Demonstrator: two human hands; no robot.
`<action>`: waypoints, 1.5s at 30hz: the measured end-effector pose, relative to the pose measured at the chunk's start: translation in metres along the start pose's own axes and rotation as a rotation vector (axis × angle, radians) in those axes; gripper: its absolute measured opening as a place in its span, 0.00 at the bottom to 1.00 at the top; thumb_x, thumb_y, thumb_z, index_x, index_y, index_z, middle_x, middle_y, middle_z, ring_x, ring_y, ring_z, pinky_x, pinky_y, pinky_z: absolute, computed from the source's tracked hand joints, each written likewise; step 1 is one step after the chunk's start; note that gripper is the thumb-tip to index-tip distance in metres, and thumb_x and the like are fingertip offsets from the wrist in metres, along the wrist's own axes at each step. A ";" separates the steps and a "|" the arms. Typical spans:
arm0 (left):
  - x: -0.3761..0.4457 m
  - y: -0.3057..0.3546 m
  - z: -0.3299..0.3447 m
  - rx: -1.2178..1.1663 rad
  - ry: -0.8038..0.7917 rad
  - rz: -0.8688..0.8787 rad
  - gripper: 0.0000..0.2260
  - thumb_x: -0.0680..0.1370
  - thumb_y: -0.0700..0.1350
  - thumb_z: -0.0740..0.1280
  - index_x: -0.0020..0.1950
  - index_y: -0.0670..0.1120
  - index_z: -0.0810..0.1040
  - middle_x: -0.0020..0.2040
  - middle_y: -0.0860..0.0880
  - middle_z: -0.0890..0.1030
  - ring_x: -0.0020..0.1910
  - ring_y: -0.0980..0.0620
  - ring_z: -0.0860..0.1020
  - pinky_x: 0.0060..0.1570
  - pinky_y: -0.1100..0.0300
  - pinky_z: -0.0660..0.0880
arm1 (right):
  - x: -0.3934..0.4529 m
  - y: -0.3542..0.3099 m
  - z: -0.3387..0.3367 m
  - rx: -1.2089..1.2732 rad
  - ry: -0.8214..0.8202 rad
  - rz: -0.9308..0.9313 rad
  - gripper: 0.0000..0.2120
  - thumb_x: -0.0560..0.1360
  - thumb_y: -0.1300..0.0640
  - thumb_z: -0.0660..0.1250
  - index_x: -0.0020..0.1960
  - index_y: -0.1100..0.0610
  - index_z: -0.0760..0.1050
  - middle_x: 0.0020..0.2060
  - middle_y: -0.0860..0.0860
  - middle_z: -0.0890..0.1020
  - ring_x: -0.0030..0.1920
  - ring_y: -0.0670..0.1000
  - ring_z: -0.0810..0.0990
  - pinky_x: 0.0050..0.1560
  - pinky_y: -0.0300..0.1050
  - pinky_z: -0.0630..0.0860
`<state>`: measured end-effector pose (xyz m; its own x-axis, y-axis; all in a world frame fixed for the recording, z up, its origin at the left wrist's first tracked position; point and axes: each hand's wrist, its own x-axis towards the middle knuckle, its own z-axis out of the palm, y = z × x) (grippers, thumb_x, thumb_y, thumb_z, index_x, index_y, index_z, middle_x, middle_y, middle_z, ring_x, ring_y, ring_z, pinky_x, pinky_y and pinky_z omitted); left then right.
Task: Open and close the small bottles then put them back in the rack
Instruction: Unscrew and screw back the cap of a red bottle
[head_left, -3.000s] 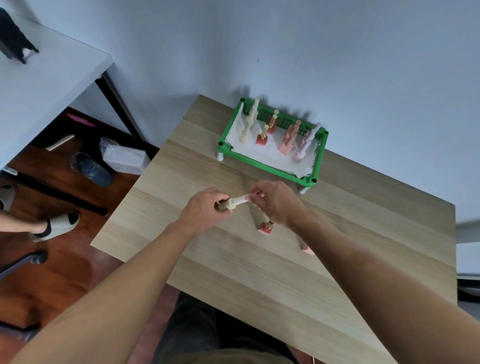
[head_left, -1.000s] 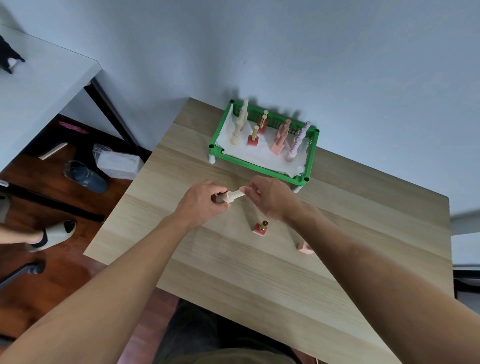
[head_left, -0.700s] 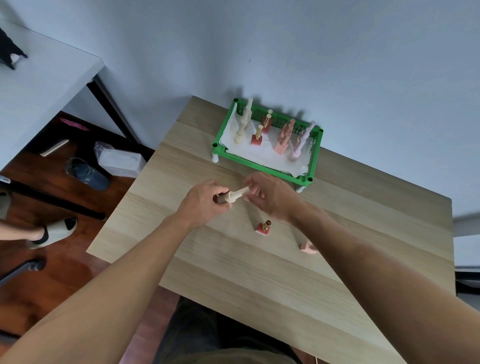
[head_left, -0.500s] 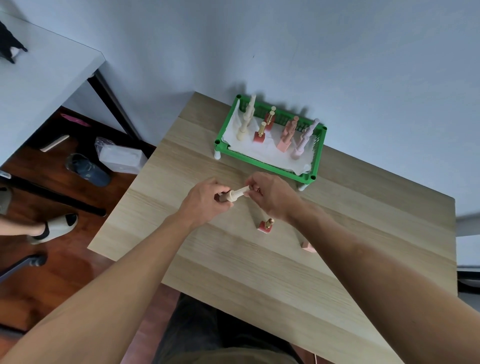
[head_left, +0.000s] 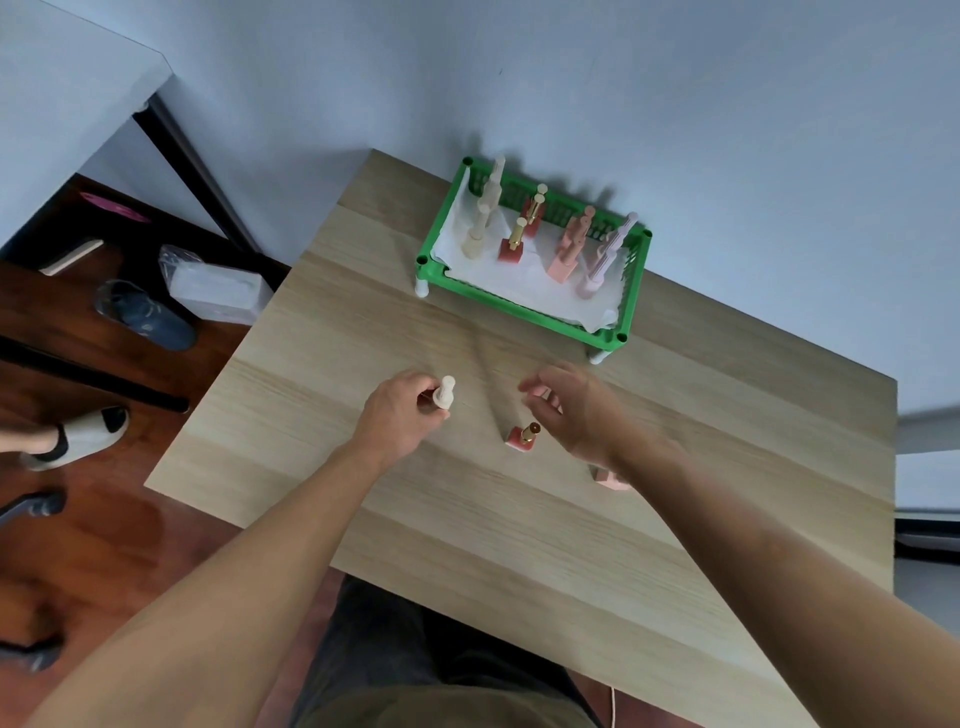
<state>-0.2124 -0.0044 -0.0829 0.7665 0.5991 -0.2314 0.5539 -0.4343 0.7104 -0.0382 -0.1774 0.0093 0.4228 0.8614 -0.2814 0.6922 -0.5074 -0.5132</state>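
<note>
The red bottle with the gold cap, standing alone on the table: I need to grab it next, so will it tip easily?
Probably steady: the red bottle stands on a squarish base that looks wider than its gold cap. It looks small, so likely light; a sideways nudge could slide or topple it on the smooth table.

**Hands separated, cream bottle turned upright**

Earlier, the cream bottle was held lying across between both hands, with the right hand gripping its cap end. That grip was released: the right hand was drawn away to the right and was seen with loose, spread fingers above the table, close to the red bottle with the gold cap. The cream bottle was left in the left hand only, and it was turned from the lying position to nearly upright, cap pointing up. The two hands, which were almost touching before, were now clearly apart.
</note>
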 end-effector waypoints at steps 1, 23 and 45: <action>0.000 -0.002 0.001 0.001 0.005 0.002 0.11 0.71 0.43 0.77 0.52 0.45 0.82 0.48 0.50 0.81 0.46 0.51 0.78 0.46 0.58 0.72 | -0.004 0.003 0.000 0.010 0.002 0.001 0.09 0.81 0.53 0.64 0.58 0.52 0.79 0.53 0.47 0.78 0.47 0.48 0.78 0.52 0.48 0.78; -0.014 -0.024 -0.001 -0.041 0.012 -0.127 0.10 0.71 0.44 0.76 0.45 0.51 0.76 0.42 0.55 0.81 0.42 0.55 0.80 0.47 0.57 0.77 | -0.019 0.014 0.008 -0.146 -0.097 -0.063 0.15 0.79 0.47 0.66 0.63 0.51 0.74 0.54 0.47 0.77 0.46 0.48 0.79 0.49 0.46 0.80; -0.009 0.041 0.071 0.051 -0.225 0.144 0.20 0.70 0.53 0.76 0.60 0.53 0.78 0.49 0.56 0.76 0.40 0.57 0.76 0.46 0.59 0.74 | -0.030 0.040 0.009 -0.045 -0.035 -0.005 0.09 0.80 0.54 0.66 0.58 0.53 0.78 0.51 0.49 0.82 0.45 0.48 0.78 0.48 0.46 0.77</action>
<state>-0.1735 -0.0752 -0.0989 0.8884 0.3667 -0.2761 0.4451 -0.5411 0.7135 -0.0281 -0.2235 -0.0101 0.3987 0.8640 -0.3075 0.7202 -0.5025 -0.4783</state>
